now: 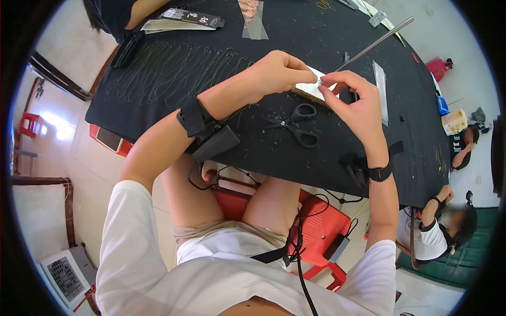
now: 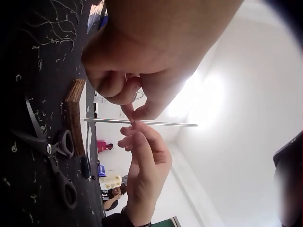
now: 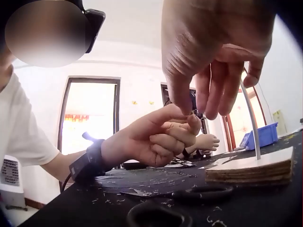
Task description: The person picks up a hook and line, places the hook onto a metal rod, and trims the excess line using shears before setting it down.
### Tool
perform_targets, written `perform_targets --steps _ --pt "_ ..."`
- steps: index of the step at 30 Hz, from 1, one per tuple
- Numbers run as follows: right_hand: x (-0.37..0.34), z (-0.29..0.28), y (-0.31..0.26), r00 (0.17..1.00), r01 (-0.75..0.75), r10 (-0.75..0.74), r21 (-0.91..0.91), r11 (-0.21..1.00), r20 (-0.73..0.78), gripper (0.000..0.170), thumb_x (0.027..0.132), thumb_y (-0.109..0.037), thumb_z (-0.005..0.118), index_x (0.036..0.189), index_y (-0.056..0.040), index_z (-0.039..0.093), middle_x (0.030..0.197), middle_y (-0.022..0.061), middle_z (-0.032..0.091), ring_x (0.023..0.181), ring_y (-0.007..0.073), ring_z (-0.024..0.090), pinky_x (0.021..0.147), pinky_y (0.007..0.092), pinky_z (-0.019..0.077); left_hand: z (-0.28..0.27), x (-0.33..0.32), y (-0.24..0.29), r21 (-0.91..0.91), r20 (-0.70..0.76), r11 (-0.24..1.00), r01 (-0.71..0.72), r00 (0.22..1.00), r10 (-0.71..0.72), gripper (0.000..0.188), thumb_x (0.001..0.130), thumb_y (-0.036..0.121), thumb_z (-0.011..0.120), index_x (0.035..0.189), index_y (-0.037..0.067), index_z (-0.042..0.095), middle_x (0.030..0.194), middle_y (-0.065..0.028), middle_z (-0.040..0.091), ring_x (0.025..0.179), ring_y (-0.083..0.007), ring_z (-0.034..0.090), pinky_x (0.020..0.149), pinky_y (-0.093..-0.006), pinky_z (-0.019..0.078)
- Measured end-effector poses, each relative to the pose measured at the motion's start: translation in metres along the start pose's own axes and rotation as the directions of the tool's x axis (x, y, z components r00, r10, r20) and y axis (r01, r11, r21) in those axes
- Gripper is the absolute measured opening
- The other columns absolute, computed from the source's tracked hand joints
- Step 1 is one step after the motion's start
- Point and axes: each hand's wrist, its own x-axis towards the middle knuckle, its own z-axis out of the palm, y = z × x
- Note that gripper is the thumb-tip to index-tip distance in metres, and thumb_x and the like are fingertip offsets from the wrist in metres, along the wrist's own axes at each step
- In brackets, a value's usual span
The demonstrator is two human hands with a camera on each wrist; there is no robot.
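In the head view my left hand [image 1: 274, 76] and right hand [image 1: 361, 102] meet at the fingertips above a wooden board with a white top [image 1: 308, 90]. Both pinch one tiny item between thumb and fingers; it is too small to identify. A thin metal rod [image 1: 377, 44] stands up from the board, beside the right fingers; the right wrist view shows the rod [image 3: 252, 118] upright on the board [image 3: 251, 175]. Black-handled scissors [image 1: 284, 124] lie spread on the black cloth, nearer my body than the board.
Many thin dark looped strands [image 1: 168, 71] lie across the table's left part. Packets [image 1: 184, 20] and a clear sleeve [image 1: 253, 21] lie at the far side, another clear sleeve [image 1: 380, 89] on the right. Small clippings dot the cloth. Other people sit around the table.
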Motion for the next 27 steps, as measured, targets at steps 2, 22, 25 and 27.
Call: perform_targets --steps 2,22,25,27 --pt "0.000 0.004 0.003 0.999 -0.038 0.038 0.004 0.999 -0.039 0.011 0.070 -0.009 0.066 0.082 -0.0085 0.065 0.073 0.0008 0.064 0.058 0.0117 0.057 0.065 0.0246 0.0392 0.000 0.001 -0.001 -0.019 0.007 1.000 -0.001 1.000 0.001 0.021 0.080 0.017 0.060 0.091 0.001 0.064 0.054 0.0069 0.041 0.043 -0.0010 0.026 0.040 -0.0196 0.0162" --pt "-0.002 0.012 0.018 0.991 0.075 -0.071 0.032 0.997 -0.113 0.010 0.069 -0.004 0.066 0.077 -0.0088 0.064 0.071 0.0002 0.062 0.060 0.0095 0.056 0.065 0.0241 0.0356 0.001 0.001 -0.001 -0.054 0.038 0.998 -0.017 0.999 0.019 0.020 0.080 0.017 0.059 0.091 0.001 0.064 0.053 0.0069 0.040 0.043 -0.0013 0.026 0.039 -0.0196 0.0161" --pt "-0.003 0.011 0.017 0.987 0.091 -0.091 -0.007 0.996 -0.132 0.010 0.068 -0.003 0.065 0.077 -0.0086 0.064 0.071 0.0004 0.062 0.060 0.0098 0.056 0.065 0.0238 0.0354 -0.001 0.000 -0.002 -0.083 0.050 0.996 0.010 0.999 -0.006 0.020 0.080 0.017 0.059 0.092 0.001 0.063 0.054 0.0070 0.041 0.043 -0.0012 0.027 0.040 -0.0194 0.0164" --pt "-0.003 0.010 0.017 0.987 0.099 -0.101 -0.022 0.995 -0.122 0.011 0.068 -0.003 0.065 0.078 -0.0085 0.064 0.071 0.0006 0.062 0.061 0.0100 0.056 0.065 0.0237 0.0354 0.001 0.001 -0.002 -0.070 0.041 0.998 0.000 0.999 0.003 0.021 0.080 0.017 0.059 0.092 0.000 0.063 0.055 0.0069 0.041 0.044 -0.0011 0.027 0.040 -0.0192 0.0166"
